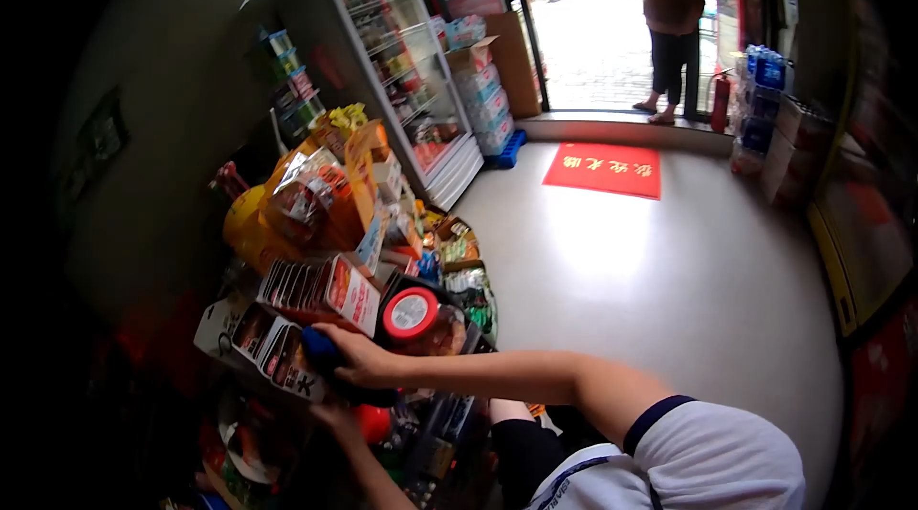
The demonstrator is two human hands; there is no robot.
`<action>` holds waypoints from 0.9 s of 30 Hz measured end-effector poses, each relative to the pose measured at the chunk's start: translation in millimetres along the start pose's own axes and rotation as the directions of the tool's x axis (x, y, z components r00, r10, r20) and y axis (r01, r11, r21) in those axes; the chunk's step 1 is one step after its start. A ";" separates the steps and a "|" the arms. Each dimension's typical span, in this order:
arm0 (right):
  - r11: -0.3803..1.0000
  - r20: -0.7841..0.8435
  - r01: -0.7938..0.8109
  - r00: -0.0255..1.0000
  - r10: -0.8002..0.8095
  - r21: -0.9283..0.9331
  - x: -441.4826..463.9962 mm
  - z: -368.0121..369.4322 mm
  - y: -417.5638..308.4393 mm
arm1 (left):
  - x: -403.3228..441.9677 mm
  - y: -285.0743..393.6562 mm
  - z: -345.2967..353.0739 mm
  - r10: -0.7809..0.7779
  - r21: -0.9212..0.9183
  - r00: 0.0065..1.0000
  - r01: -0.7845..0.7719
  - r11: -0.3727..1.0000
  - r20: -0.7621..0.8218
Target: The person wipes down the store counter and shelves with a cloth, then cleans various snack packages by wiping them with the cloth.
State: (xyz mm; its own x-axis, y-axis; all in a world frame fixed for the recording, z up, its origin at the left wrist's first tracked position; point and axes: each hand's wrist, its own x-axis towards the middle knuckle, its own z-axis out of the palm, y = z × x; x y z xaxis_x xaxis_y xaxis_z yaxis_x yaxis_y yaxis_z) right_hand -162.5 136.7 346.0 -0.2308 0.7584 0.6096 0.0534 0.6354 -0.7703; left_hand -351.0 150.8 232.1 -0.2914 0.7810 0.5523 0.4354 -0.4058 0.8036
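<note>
My right hand reaches in from the right, its fingers closed round a dark blue cloth-like item. The item is beside a white open box of dark, flat packets. Below it, my left hand is blurred and dim near the lower edge of that box; its fingers cannot be made out. Just beyond my right hand are a tub with a red lid and a row of red and white packets. A round red object is under my right forearm.
Snacks and orange bags crowd the display at left, beside a glass-door fridge. A red mat lies before the doorway, where a person stands. Stacked packs and a fire extinguisher are at right.
</note>
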 end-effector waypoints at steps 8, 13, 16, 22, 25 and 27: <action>0.995 0.067 0.101 0.993 -0.100 -0.014 -49.3 -30.3 -31.1 | 16.2 30.6 30.1 -0.060 -0.327 0.993 0.089 0.941 0.099; 0.983 0.290 -0.184 0.941 0.172 0.013 -123.6 -87.9 -62.8 | 19.5 77.4 34.3 -0.108 -0.080 0.994 0.109 0.991 0.015; 0.927 0.255 -0.372 0.901 0.351 0.038 -165.0 -123.7 -69.7 | 34.9 48.3 30.5 -0.129 -0.013 0.989 0.130 0.991 0.077; 0.577 -0.084 -0.577 0.661 0.746 0.579 -251.6 -171.9 -59.5 | 45.2 23.2 37.6 -0.098 0.012 0.995 0.098 0.995 0.026; 0.475 -0.235 -0.513 0.465 0.854 0.715 -289.5 -185.2 -45.5 | 39.3 15.4 40.3 0.073 0.064 0.989 -0.065 0.996 -0.127; 0.448 -0.296 -0.457 0.366 0.882 0.768 -310.0 -191.0 -41.2 | 8.6 78.6 45.6 0.321 0.266 0.889 -0.240 0.934 -0.327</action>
State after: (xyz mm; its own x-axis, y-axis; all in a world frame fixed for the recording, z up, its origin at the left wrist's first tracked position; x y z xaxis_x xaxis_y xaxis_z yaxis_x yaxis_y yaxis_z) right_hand 92.4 -96.8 224.6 0.2505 0.8813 -0.4006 -0.6166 -0.1737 -0.7679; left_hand -280.4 147.3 289.9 -0.3979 0.4082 0.8216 0.7027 -0.4402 0.5589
